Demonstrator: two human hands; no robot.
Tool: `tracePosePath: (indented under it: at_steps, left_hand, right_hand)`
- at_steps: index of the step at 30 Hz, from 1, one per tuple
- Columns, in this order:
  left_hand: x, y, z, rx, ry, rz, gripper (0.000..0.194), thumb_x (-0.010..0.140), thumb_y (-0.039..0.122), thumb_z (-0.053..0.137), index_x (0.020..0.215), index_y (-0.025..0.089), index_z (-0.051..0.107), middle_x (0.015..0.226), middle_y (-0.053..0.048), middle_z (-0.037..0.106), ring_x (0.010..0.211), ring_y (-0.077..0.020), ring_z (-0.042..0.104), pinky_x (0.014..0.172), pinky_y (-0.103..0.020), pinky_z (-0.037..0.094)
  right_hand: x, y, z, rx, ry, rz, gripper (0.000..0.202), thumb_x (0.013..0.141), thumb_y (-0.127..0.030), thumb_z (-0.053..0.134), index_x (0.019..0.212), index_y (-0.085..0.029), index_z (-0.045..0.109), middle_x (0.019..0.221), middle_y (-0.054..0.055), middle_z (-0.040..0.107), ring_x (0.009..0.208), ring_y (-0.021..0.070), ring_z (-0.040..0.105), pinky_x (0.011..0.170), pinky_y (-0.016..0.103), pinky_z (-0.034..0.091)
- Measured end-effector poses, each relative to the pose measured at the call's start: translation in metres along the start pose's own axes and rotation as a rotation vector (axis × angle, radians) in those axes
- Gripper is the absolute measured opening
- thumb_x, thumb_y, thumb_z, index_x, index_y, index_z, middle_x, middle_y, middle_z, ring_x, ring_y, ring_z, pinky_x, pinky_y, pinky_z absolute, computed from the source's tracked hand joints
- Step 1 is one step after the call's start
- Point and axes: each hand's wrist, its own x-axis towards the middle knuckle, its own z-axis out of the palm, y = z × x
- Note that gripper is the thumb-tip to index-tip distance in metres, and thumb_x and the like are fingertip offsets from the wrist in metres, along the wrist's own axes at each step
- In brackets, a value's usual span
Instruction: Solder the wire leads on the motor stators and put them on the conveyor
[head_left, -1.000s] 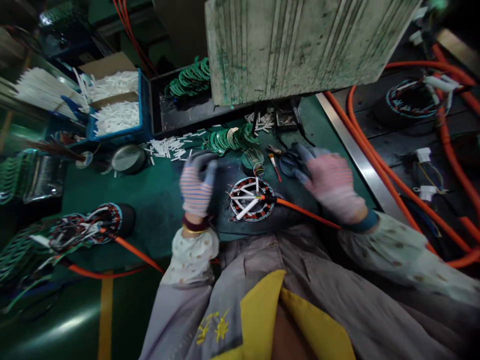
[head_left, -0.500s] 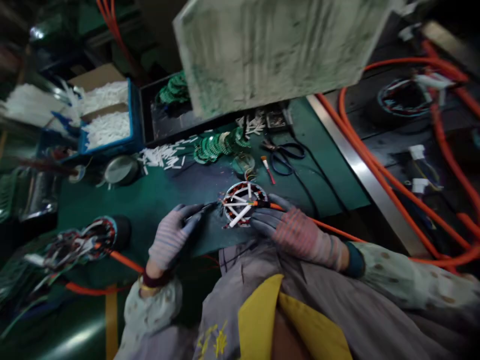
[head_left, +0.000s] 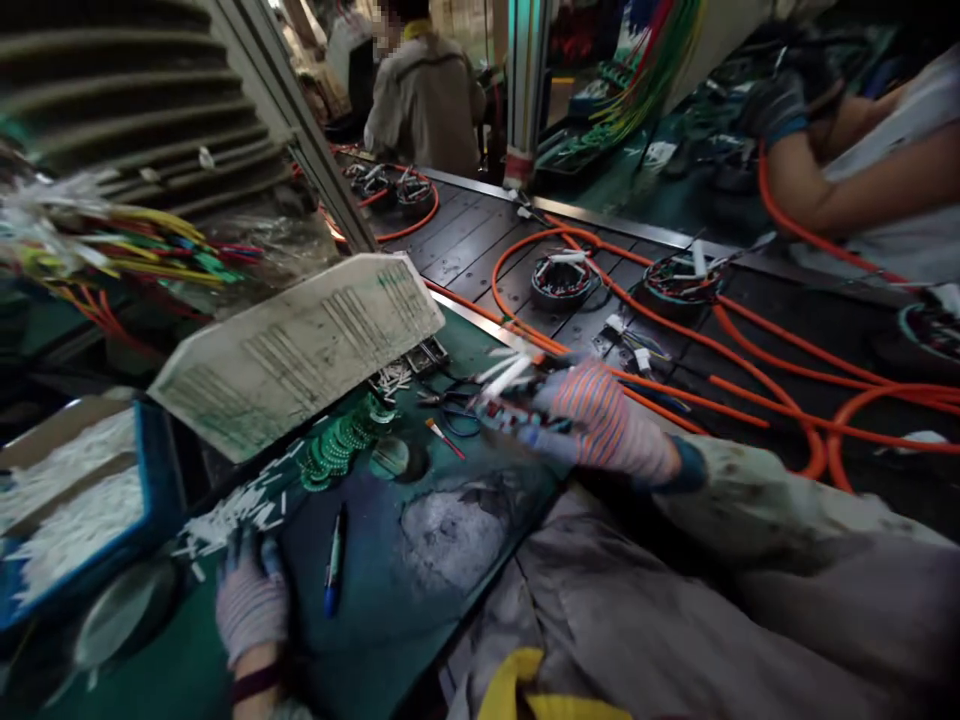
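My right hand (head_left: pixel 604 415), in a striped glove, is wrapped round a motor stator (head_left: pixel 514 415) with white sleeves standing up from its windings. The stator is blurred and held above the right edge of the green work mat (head_left: pixel 315 640). An orange cable (head_left: pixel 682 400) runs past that hand to the right. At the left, my left hand (head_left: pixel 251 595) rests on the mat with fingers stretched out, beside a pile of short white sleeves (head_left: pixel 238 515). A marker pen (head_left: pixel 334 565) lies on the mat between the hands.
A blue bin (head_left: pixel 161 490) of white sleeves stands left. Green ring-shaped parts (head_left: pixel 334 452), a red-handled brush (head_left: pixel 448 438) and pliers (head_left: pixel 454 403) lie on the mat. Beyond, a slatted line carries a stator (head_left: pixel 559 285) and looping orange cables. A co-worker's gloved hand (head_left: pixel 776 105) is across the line.
The view has swung right. My right hand has lifted the stator off the mat and moved it right. My left hand has left the stator's side; a pen now lies near it.
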Motion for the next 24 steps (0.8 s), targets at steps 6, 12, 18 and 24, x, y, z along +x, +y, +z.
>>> tracePosePath:
  at_steps: [6, 12, 18, 24]
  left_hand:
    - [0.008, -0.001, -0.013, 0.194, -0.016, -0.082, 0.058, 0.127, 0.043, 0.045, 0.16, 0.014, 0.082, 0.135, -0.025, 0.085, 0.127, -0.0488, 0.082, 0.1, -0.055, 0.071]
    - [0.008, -0.002, -0.008, 0.2, 0.058, -0.101, 0.051, 0.121, 0.026, 0.051, 0.162, 0.013, 0.079, 0.118, -0.021, 0.079, 0.12, -0.0439, 0.081, 0.096, -0.048, 0.068]
    - [0.009, -0.015, 0.004, 0.001, 0.213, -0.144, 0.052, 0.117, 0.039, 0.054, 0.154, 0.017, 0.082, 0.138, -0.024, 0.073, 0.133, -0.05, 0.076, 0.107, -0.06, 0.07]
    - [0.013, -0.009, 0.001, -0.204, 0.229, -0.263, 0.054, 0.108, 0.034, 0.064, 0.153, 0.005, 0.074, 0.142, -0.029, 0.08, 0.14, -0.0541, 0.077, 0.122, -0.069, 0.066]
  right_hand:
    - [0.036, 0.113, -0.003, -0.408, -0.046, 0.644, 0.054, 0.118, -0.06, 0.062, 0.094, -0.019, 0.086, 0.075, 0.01, 0.075, 0.089, 0.0296, 0.071, 0.096, 0.046, 0.049]
    - [0.048, 0.147, 0.005, -0.556, -0.105, 0.787, 0.041, 0.12, -0.046, 0.064, 0.106, -0.014, 0.086, 0.098, 0.02, 0.083, 0.108, 0.0362, 0.076, 0.114, 0.062, 0.049]
    - [0.074, 0.116, 0.014, -0.416, -0.211, 0.75, 0.034, 0.125, -0.034, 0.057, 0.134, -0.018, 0.086, 0.14, 0.022, 0.085, 0.14, 0.0371, 0.073, 0.131, 0.065, 0.051]
    - [0.17, 0.108, 0.067, -0.054, -0.362, 0.789, 0.05, 0.116, -0.049, 0.085, 0.156, -0.019, 0.075, 0.159, 0.014, 0.076, 0.136, 0.03, 0.079, 0.116, 0.056, 0.072]
